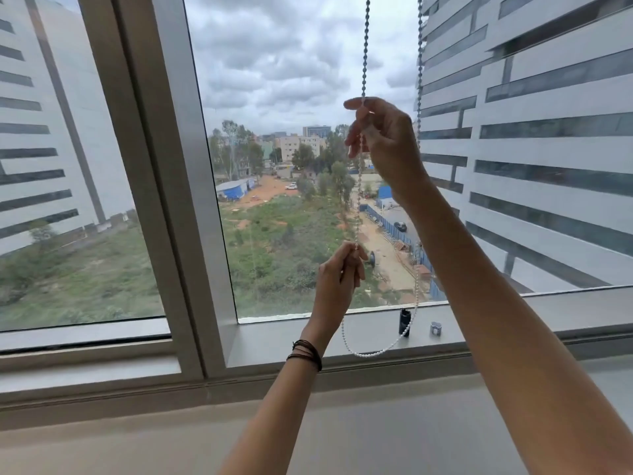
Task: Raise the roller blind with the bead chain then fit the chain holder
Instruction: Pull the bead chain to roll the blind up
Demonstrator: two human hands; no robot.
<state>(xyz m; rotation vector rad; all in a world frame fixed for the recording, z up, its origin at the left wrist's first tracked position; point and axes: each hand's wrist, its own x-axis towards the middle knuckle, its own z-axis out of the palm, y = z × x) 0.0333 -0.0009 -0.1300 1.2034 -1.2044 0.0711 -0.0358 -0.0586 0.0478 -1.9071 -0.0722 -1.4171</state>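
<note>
Hands stacked on one strand: left hand (339, 269) low, pinched shut around the white plastic bead chain (358, 200); right hand (380, 138) higher, fingers closed on it too, likely for hand-over-hand pulls. Beyond, its loop hangs slack before the grey window sill (308, 334), where a small black cylindrical piece (404, 322) waits.

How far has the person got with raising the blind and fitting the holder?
No blind fabric shows over the glass, so raising looks largely done, though the roller is out of view. Both hands grip the near strand of the chain: right hand high, left hand low. Still to do: two small parts, one dark and one pale, lie unused on the sill; the holder isn't fitted.
</note>
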